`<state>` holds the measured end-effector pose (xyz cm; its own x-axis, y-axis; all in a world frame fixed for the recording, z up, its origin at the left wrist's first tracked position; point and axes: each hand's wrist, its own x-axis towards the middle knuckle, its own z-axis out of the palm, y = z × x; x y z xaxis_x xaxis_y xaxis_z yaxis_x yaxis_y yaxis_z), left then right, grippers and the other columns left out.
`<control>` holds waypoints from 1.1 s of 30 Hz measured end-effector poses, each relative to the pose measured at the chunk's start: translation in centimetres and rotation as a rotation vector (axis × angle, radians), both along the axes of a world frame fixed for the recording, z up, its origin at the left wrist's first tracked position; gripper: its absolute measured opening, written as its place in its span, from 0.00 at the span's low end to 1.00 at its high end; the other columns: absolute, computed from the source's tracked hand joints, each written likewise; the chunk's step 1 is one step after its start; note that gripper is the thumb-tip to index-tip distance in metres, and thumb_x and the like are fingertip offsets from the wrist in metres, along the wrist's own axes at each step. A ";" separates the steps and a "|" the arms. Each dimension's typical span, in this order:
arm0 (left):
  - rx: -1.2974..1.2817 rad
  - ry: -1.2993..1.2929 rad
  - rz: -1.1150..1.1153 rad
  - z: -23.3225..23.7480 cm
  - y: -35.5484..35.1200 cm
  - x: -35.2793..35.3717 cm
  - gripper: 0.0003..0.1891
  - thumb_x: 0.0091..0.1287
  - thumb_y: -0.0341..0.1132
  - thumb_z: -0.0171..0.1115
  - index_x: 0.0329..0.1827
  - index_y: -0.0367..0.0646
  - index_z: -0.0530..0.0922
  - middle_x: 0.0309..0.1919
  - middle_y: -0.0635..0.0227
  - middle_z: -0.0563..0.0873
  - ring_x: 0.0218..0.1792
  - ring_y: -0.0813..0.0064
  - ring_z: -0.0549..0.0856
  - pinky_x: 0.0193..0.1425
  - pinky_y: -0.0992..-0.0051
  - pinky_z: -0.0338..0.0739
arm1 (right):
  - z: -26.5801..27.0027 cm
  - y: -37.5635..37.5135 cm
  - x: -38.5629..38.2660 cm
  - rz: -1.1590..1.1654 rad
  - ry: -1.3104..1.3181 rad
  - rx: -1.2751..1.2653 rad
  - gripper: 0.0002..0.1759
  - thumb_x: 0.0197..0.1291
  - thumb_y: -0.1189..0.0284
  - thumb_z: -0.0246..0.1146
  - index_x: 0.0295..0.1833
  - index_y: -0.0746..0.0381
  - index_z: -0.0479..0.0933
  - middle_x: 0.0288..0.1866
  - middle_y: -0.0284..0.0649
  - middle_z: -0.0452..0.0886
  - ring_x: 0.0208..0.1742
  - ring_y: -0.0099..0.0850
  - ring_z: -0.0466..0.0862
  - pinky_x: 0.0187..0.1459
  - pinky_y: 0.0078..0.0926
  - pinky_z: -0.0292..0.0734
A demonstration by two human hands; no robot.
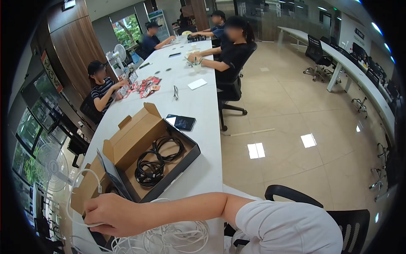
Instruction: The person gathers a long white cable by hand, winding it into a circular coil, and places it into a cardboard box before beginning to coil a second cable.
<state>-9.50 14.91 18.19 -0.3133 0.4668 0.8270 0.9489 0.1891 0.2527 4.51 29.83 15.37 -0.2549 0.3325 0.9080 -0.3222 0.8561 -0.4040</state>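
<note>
My right hand (114, 215) reaches in from the right at the lower left, its fingers closed on a white cable (69, 207). The cable loops up to a small plug end hanging beside the boxes. Below my forearm lies a tangled pile of white cables (182, 235). Just beyond my hand is an open cardboard box (179, 167) with a dark outside, holding coiled black cables (150, 169). A second open box (84, 190), partly hidden by my hand, stands left of it. My left hand is out of view.
A dark phone (182, 122) lies behind the box on the long white table (207, 144). Farther along are glasses (175, 92), a white sheet (197, 84) and red packets (146, 86). Several people sit around the far part. A black chair (351, 224) stands at the lower right.
</note>
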 end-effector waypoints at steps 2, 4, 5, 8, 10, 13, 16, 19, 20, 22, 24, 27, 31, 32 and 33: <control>-0.027 0.091 0.031 -0.3 0.7 0.4 0.27 0.59 0.40 0.69 0.59 0.35 0.74 0.46 0.52 0.81 0.44 0.58 0.81 0.44 0.66 0.77 | -0.4 0.1 -0.3 0.020 0.001 0.023 0.06 0.49 0.75 0.65 0.32 0.64 0.76 0.29 0.41 0.72 0.30 0.43 0.75 0.33 0.39 0.66; 0.076 0.358 0.138 -0.4 1.9 1.6 0.33 0.59 0.42 0.70 0.64 0.36 0.68 0.51 0.50 0.79 0.49 0.55 0.79 0.50 0.64 0.75 | -0.8 0.6 0.0 0.010 -0.026 0.132 0.06 0.48 0.73 0.65 0.30 0.63 0.76 0.28 0.41 0.73 0.30 0.43 0.75 0.32 0.39 0.66; 0.133 0.493 0.195 -0.4 2.5 2.1 0.36 0.58 0.43 0.70 0.67 0.37 0.66 0.54 0.50 0.78 0.52 0.53 0.78 0.53 0.63 0.74 | -0.9 1.0 0.0 0.022 -0.107 0.182 0.06 0.48 0.72 0.65 0.29 0.63 0.76 0.28 0.40 0.73 0.30 0.43 0.75 0.33 0.39 0.66; -0.045 0.382 -0.009 -0.4 3.3 3.0 0.39 0.59 0.47 0.69 0.69 0.38 0.62 0.56 0.47 0.77 0.55 0.49 0.77 0.56 0.63 0.72 | -1.1 0.9 0.5 0.053 -0.278 0.270 0.05 0.45 0.71 0.66 0.27 0.61 0.81 0.25 0.41 0.75 0.31 0.40 0.78 0.31 0.37 0.70; -0.273 -0.105 -0.202 -0.5 3.9 3.8 0.39 0.59 0.48 0.68 0.69 0.38 0.63 0.57 0.47 0.76 0.54 0.50 0.78 0.55 0.63 0.73 | -0.3 0.0 1.6 0.051 -0.268 0.213 0.04 0.45 0.72 0.65 0.27 0.61 0.81 0.25 0.40 0.76 0.31 0.39 0.79 0.32 0.36 0.71; -0.279 -0.275 -0.403 -2.5 5.5 2.0 0.31 0.62 0.43 0.67 0.64 0.38 0.70 0.51 0.52 0.80 0.43 0.64 0.82 0.42 0.72 0.77 | 0.0 0.5 1.7 0.069 -0.188 0.146 0.05 0.45 0.74 0.65 0.29 0.62 0.82 0.25 0.40 0.76 0.32 0.39 0.79 0.33 0.35 0.72; -0.189 -0.407 -0.470 -4.1 6.6 0.3 0.23 0.65 0.42 0.65 0.59 0.38 0.75 0.41 0.60 0.83 0.33 0.74 0.81 0.35 0.77 0.75 | 0.1 1.4 1.3 0.045 -0.069 0.132 0.05 0.47 0.75 0.65 0.33 0.63 0.80 0.26 0.39 0.74 0.33 0.37 0.77 0.34 0.34 0.70; -0.194 -0.422 -0.431 -4.8 6.9 -0.8 0.19 0.67 0.42 0.61 0.54 0.38 0.78 0.33 0.66 0.83 0.28 0.78 0.77 0.33 0.78 0.74 | 0.3 1.7 1.8 0.020 0.122 0.030 0.09 0.49 0.78 0.65 0.39 0.63 0.79 0.28 0.39 0.74 0.32 0.36 0.77 0.33 0.33 0.70; -0.236 -0.484 -0.378 -3.6 6.7 0.7 0.18 0.68 0.42 0.60 0.54 0.38 0.79 0.31 0.66 0.82 0.28 0.78 0.77 0.32 0.78 0.73 | 0.5 1.9 2.1 0.019 0.197 -0.017 0.11 0.50 0.80 0.65 0.42 0.64 0.79 0.29 0.39 0.74 0.32 0.36 0.77 0.32 0.32 0.70; -0.304 -0.420 -0.478 -4.0 7.1 0.0 0.20 0.71 0.46 0.55 0.53 0.37 0.79 0.26 0.66 0.81 0.26 0.78 0.76 0.30 0.77 0.71 | 1.2 1.9 3.3 -0.016 0.297 -0.131 0.12 0.51 0.82 0.64 0.44 0.65 0.79 0.31 0.40 0.76 0.31 0.34 0.78 0.30 0.30 0.70; -0.394 -0.556 -0.606 -4.0 7.0 0.4 0.21 0.72 0.47 0.52 0.52 0.37 0.80 0.24 0.66 0.81 0.24 0.79 0.76 0.28 0.77 0.69 | 1.6 1.9 4.3 -0.021 0.345 -0.180 0.14 0.55 0.85 0.62 0.48 0.65 0.79 0.33 0.41 0.77 0.27 0.32 0.77 0.27 0.26 0.69; -0.475 -0.741 -0.745 -4.0 7.1 0.6 0.26 0.73 0.53 0.48 0.48 0.35 0.79 0.17 0.70 0.78 0.16 0.84 0.70 0.24 0.81 0.65 | 1.7 2.0 4.4 -0.015 0.309 -0.197 0.13 0.55 0.83 0.63 0.48 0.65 0.79 0.31 0.41 0.77 0.26 0.31 0.76 0.26 0.26 0.68; -0.149 -0.991 -0.780 -4.5 6.6 -0.4 0.28 0.71 0.56 0.48 0.43 0.32 0.76 0.10 0.77 0.63 0.09 0.88 0.58 0.16 0.86 0.55 | 1.7 1.8 4.2 -0.019 0.199 -0.159 0.13 0.55 0.80 0.64 0.48 0.65 0.79 0.28 0.41 0.76 0.26 0.33 0.77 0.25 0.27 0.68; -0.018 -1.064 -0.833 -4.8 6.5 -1.0 0.28 0.71 0.55 0.48 0.43 0.32 0.76 0.10 0.78 0.61 0.09 0.88 0.56 0.15 0.85 0.54 | 1.7 1.7 4.2 -0.026 0.165 -0.150 0.13 0.55 0.79 0.64 0.48 0.65 0.79 0.27 0.41 0.77 0.25 0.34 0.77 0.25 0.28 0.68; 0.117 -1.131 -0.883 -4.9 6.1 -1.7 0.27 0.72 0.54 0.48 0.42 0.32 0.76 0.10 0.79 0.58 0.10 0.88 0.55 0.15 0.85 0.53 | 1.7 1.6 4.0 -0.033 0.132 -0.143 0.13 0.56 0.79 0.64 0.48 0.65 0.79 0.26 0.41 0.77 0.25 0.35 0.77 0.25 0.28 0.68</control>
